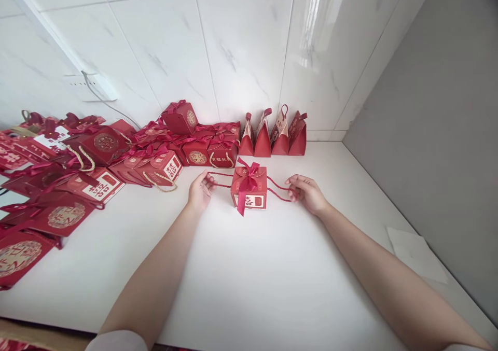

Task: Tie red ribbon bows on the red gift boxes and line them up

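A small red gift box (259, 183) stands on the white table, a dark red ribbon bow (249, 177) tied over its top and a white label on its front. Red cord handles come out of both sides. On the left, my left hand (201, 190) pinches the left cord loop (221, 180) and draws it out sideways. The right cord loop (278, 187) is held between the fingers of my right hand (306, 193). Both cords are spread away from the box, and neither hand touches the box body.
Behind the box, several triangular red boxes (262, 142) stand in a row by the tiled wall. Many red gift boxes (196, 154) with bows crowd the left side. A white sheet (417, 253) lies at right, near the grey panel (439, 107). A wall socket (93, 86) has a cable.
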Demonstrator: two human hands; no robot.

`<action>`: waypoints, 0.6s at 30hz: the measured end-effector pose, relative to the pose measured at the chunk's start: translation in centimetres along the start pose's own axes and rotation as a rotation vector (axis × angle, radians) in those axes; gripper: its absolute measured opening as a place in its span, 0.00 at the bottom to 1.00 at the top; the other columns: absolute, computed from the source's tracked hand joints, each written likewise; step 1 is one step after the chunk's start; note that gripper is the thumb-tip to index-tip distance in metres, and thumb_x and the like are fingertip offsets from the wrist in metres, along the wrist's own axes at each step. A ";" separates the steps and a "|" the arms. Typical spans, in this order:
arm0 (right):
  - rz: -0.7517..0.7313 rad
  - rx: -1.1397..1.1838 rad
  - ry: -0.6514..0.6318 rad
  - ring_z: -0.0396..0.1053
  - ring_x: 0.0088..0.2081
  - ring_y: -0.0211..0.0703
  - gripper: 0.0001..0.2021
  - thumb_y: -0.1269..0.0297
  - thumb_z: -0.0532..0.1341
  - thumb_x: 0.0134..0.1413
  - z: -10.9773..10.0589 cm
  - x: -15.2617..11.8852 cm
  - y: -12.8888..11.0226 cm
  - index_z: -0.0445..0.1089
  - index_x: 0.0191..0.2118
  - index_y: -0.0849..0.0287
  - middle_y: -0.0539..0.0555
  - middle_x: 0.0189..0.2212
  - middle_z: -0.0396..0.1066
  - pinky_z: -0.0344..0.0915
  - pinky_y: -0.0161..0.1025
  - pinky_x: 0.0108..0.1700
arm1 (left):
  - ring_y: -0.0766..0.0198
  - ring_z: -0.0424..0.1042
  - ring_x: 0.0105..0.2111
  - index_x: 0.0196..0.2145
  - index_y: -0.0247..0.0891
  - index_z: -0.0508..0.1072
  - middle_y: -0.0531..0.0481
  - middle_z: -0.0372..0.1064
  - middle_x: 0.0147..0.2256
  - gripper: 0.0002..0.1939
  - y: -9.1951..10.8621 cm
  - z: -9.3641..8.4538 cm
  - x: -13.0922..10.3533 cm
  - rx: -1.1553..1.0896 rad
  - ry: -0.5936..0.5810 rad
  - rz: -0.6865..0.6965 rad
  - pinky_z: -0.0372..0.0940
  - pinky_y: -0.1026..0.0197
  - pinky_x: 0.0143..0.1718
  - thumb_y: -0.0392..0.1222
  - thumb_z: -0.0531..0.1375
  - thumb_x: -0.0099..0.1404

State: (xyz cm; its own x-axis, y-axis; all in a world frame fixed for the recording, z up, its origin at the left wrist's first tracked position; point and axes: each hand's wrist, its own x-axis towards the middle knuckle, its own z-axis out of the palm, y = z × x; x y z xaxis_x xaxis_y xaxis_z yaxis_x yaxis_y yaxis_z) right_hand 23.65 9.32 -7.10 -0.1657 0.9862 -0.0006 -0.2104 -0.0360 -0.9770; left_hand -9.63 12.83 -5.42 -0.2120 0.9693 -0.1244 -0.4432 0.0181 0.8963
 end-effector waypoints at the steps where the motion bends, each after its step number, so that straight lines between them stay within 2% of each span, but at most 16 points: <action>1: -0.039 -0.066 -0.003 0.65 0.22 0.38 0.14 0.52 0.62 0.52 0.3 0.0 0.3 0.70 0.26 0.57 0.51 0.23 0.70 0.62 0.35 0.21 | 0.65 0.74 0.30 0.32 0.36 0.70 0.50 0.71 0.28 0.09 -0.2 0.1 0.0 0.018 -0.023 0.008 0.67 0.65 0.32 0.42 0.64 0.55; 4: -0.141 -0.204 0.029 0.68 0.34 0.43 0.25 0.48 0.61 0.54 1.1 0.1 0.9 0.62 0.14 0.58 0.55 0.34 0.71 0.68 0.40 0.36 | 0.60 0.74 0.42 0.40 0.38 0.72 0.45 0.74 0.40 0.17 -0.8 0.3 -0.1 0.062 -0.085 0.038 0.67 0.57 0.44 0.39 0.67 0.51; 6: -0.197 -0.279 0.063 0.68 0.41 0.47 0.26 0.48 0.62 0.54 1.5 0.1 1.1 0.61 0.13 0.58 0.56 0.38 0.70 0.66 0.44 0.46 | 0.60 0.72 0.47 0.40 0.40 0.72 0.46 0.73 0.44 0.17 -1.2 0.5 -0.2 0.094 -0.087 0.088 0.65 0.55 0.49 0.40 0.67 0.51; 8: -0.263 -0.350 0.077 0.66 0.50 0.51 0.23 0.48 0.62 0.55 1.9 0.0 1.1 0.64 0.17 0.57 0.57 0.45 0.70 0.59 0.48 0.56 | 0.60 0.68 0.51 0.38 0.41 0.73 0.48 0.72 0.46 0.14 -1.4 0.7 -0.6 0.133 -0.087 0.154 0.62 0.55 0.52 0.44 0.66 0.54; 10: -0.291 -0.349 0.052 0.62 0.58 0.52 0.17 0.48 0.61 0.56 2.2 -0.2 0.8 0.68 0.26 0.56 0.57 0.54 0.67 0.52 0.50 0.61 | 0.58 0.66 0.54 0.37 0.41 0.75 0.47 0.72 0.46 0.13 -1.5 1.1 -1.4 0.190 -0.121 0.203 0.59 0.54 0.55 0.48 0.65 0.56; 13: -0.249 -0.247 -0.036 0.55 0.64 0.51 0.14 0.47 0.58 0.59 2.7 -0.5 0.4 0.69 0.37 0.53 0.55 0.61 0.62 0.49 0.51 0.64 | 0.51 0.67 0.52 0.40 0.38 0.77 0.43 0.73 0.47 0.22 -1.4 1.8 -2.6 0.323 -0.333 0.264 0.57 0.51 0.57 0.60 0.60 0.60; 16: -0.227 -0.189 -0.141 0.59 0.62 0.52 0.18 0.45 0.56 0.61 2.8 -0.6 0.3 0.72 0.35 0.54 0.54 0.56 0.68 0.52 0.51 0.63 | 0.48 0.68 0.51 0.51 0.38 0.73 0.40 0.71 0.51 0.35 -1.4 2.3 -3.3 0.403 -0.590 0.259 0.59 0.50 0.54 0.68 0.54 0.60; 18: -0.212 -0.115 -0.168 0.69 0.53 0.53 0.22 0.43 0.54 0.61 2.6 -0.5 0.4 0.72 0.30 0.55 0.55 0.45 0.76 0.57 0.51 0.60 | 0.48 0.67 0.53 0.55 0.38 0.70 0.41 0.69 0.54 0.33 -1.3 2.4 -3.4 0.411 -0.650 0.218 0.59 0.51 0.55 0.65 0.55 0.62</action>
State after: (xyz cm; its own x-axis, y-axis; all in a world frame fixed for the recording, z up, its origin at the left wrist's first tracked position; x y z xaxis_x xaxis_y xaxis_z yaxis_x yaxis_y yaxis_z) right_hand 21.18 8.44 -6.94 -0.2888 0.9287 0.2325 -0.1486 0.1965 -0.9692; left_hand -6.18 10.07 -5.16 0.3491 0.9080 0.2316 -0.0666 -0.2224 0.9727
